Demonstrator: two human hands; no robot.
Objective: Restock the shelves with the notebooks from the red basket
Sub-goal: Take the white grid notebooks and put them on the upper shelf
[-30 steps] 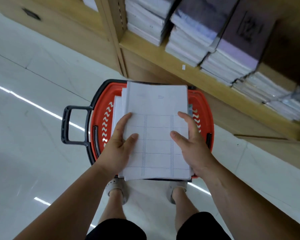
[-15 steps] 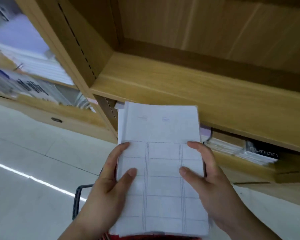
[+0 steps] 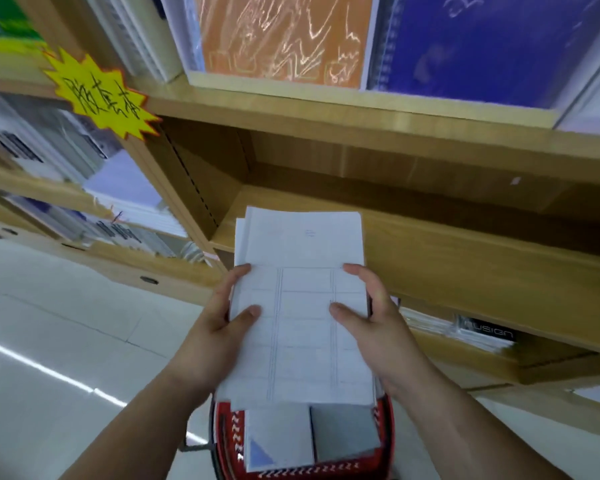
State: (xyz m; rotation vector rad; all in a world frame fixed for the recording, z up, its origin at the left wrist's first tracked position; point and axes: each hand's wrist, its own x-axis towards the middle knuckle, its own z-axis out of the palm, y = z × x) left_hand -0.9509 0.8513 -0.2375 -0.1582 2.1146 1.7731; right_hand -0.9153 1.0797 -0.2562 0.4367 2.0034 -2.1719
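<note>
Shelving: wooden store shelves fill the view, and the empty shelf (image 3: 465, 244) sits straight ahead, its board bare from the left upright across to the right.
Above: an orange notebook (image 3: 284, 32) and a blue notebook (image 3: 492, 43) stand face-out on the higher shelf, with a yellow starburst sign (image 3: 99, 95) on the upright at left.
Stack: the notebook stack (image 3: 302, 306), white with a ruled grid on the top cover, is up at shelf height, its far edge already over the front lip of the empty shelf.
Left hand: the left hand (image 3: 219, 327) clamps the stack's left edge, thumb lying on the top cover, fingers curled underneath out of sight.
Right hand: the right hand (image 3: 371, 320) mirrors it on the right edge, thumb on top, fingers wrapped round the side.
Basket: the red basket (image 3: 385, 441) is low at the bottom of the view, on the floor (image 3: 49, 341), with more notebooks (image 3: 312, 434) lying inside.
Change: half a second back the stack hung below the shelf lip; a second back it was just lifting off the basket. Now the leading edge crosses onto the board.
Meaning: the lift looks done and the placing begins; I judge a forward slide is what remains for this batch.
Also different: the view tilts higher, so the upper shelf and sign come in.
</note>
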